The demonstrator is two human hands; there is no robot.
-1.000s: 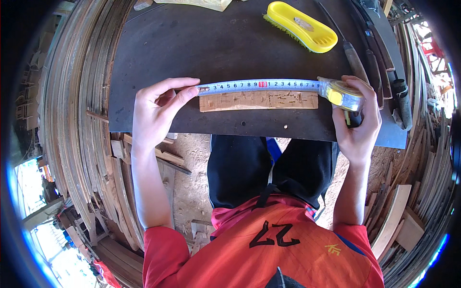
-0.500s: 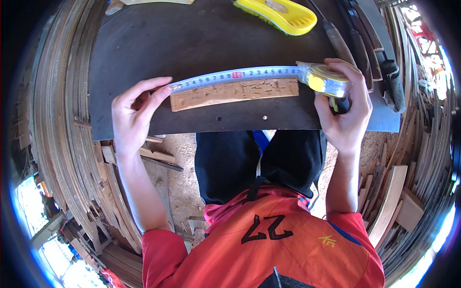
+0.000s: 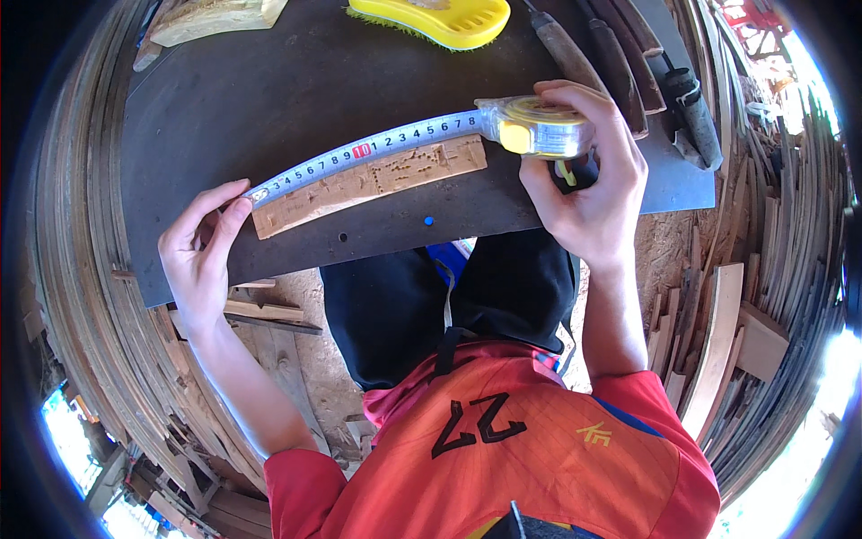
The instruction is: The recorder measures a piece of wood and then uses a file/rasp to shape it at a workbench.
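Tape (image 3: 404, 137) stretches over the dark table (image 3: 296, 99), running along the far long edge of a flat wood strip (image 3: 373, 180); whether it rests on that edge or hangs just above it cannot be told. The strip lies tilted, its left end nearer the person, and its top is pitted with small holes, mostly toward the right.

The left hand (image 3: 199, 256) pinches the tape's metal end between thumb and forefinger, beside the strip's left end; its other fingers curl inward, partly hidden. The right hand (image 3: 597, 211) grips the clear and yellow case (image 3: 543, 130) just past the strip's right end, thumb below and forefinger stretched along the top; how the remaining fingers sit cannot be told.

The blade looks thin and springy, likely stiff enough while flat but apt to buckle if twisted, so the end tip is the sound place to pinch. The case seems compact, fairly light and perhaps slick, best held across its sides. The strip looks light, rigid and rough, and should take a grip on its long edges.

Beyond lie a yellow brush (image 3: 440, 20), a pale wood block (image 3: 220, 20) at the left and wooden-handled tools (image 3: 620, 85) at the right.
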